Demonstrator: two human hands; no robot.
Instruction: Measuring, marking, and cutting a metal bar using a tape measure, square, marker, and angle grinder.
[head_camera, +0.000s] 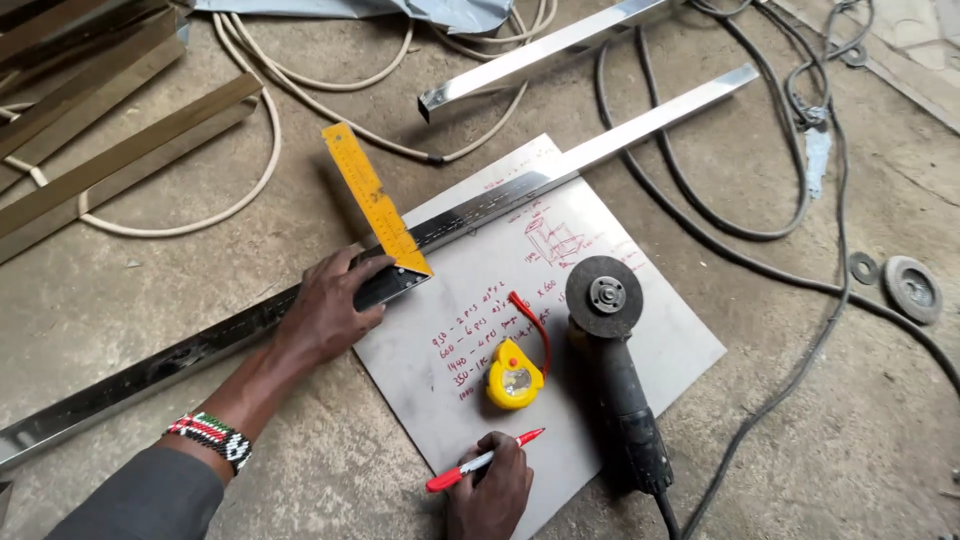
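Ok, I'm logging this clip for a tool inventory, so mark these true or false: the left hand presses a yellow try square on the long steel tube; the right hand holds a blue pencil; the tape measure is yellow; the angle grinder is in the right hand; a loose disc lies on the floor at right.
1. The left hand presses the yellow try square against the long steel tube. True.
2. The right hand holds a blue pencil. False: it holds a red marker.
3. The tape measure is yellow. True.
4. The angle grinder is in the right hand. False: it lies unheld on the grey sheet.
5. A loose disc lies on the floor at right. True.
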